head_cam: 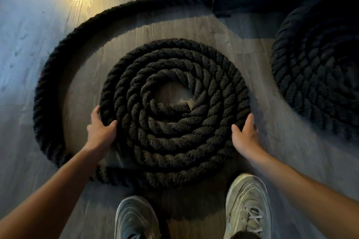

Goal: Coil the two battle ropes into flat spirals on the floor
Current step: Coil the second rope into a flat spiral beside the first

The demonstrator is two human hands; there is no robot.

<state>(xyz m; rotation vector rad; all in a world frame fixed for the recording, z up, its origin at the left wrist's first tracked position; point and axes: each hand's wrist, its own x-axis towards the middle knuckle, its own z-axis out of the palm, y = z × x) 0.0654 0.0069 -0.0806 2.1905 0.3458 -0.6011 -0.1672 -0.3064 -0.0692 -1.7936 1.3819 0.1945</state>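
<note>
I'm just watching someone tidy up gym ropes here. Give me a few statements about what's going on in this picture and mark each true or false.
1. Both hands rest on the outer edge of the centre coil: the left hand and the right hand. True.
2. The whole rope is already wound in. False: a loose length still curves round the coil's left side toward a dark frame.
3. A second coil lies to the right. True.
4. The person is barefoot. False: pale sneakers show.
5. The coil's centre is packed solid. False: bare floor shows in a gap there.
</note>
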